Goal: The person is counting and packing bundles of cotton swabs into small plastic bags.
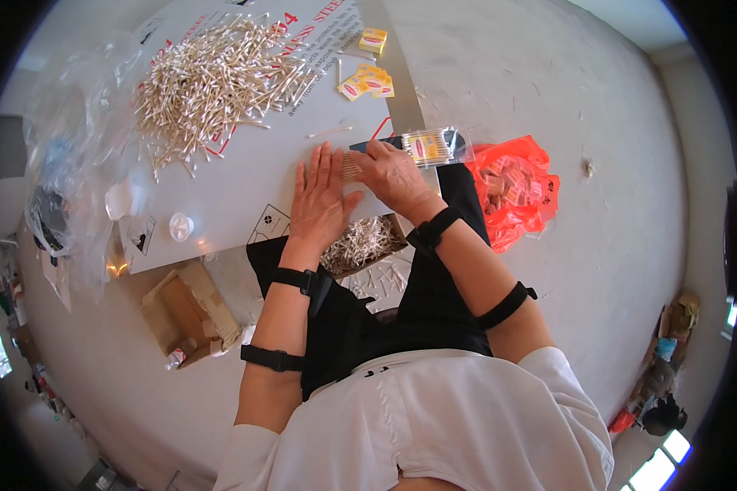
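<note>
smooth grey table [262, 184], loose swab heap [213, 90] at far left; left hand [318, 196] flat, fingers straight; right hand [397, 176] curled, grip unclear; swab row [351, 169] on table between them, slim pale sticks, apparently far-near axis, partly hidden

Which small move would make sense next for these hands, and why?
Probably squaring up the small row of swabs between the left hand and the right hand. The row lies between the two hands, and the clear packet beside the right hand shows swabs lined up side by side, unlike the jumbled pile.
</note>
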